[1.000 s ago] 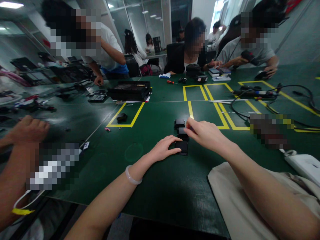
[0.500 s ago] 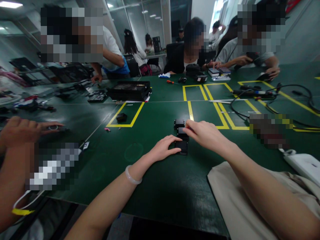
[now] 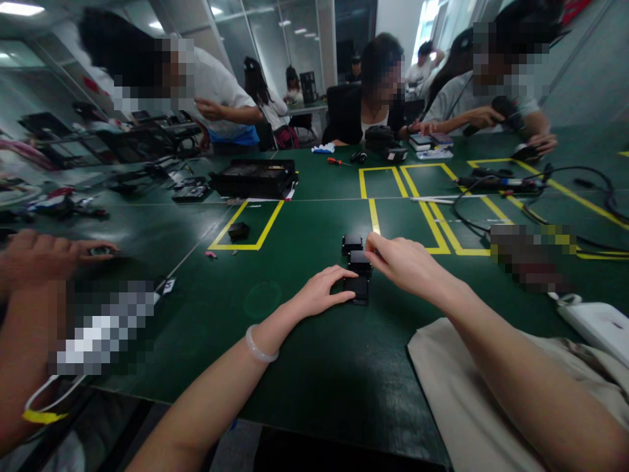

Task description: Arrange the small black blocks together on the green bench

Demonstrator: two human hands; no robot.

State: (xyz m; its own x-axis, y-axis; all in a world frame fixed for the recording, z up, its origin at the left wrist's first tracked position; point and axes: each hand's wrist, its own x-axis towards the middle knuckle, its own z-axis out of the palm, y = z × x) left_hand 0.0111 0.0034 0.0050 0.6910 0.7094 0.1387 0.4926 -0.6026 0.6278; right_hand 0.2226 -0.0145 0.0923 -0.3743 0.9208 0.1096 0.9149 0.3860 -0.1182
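Steadying, presumably, front black block [image 3: 362, 288] in half-closed left hand [image 3: 322, 292], nearer than middle block [image 3: 359, 258]; resting curled right hand [image 3: 399, 259] at latter (cannot tell whether gripping).

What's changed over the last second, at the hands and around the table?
At near left, a co-worker's hand has opened out rightward, a small dark item at its fingers. The near hands show no clear change: the left hand stays with finger and thumb about the nearest black block, the right hand beside the middle black block.
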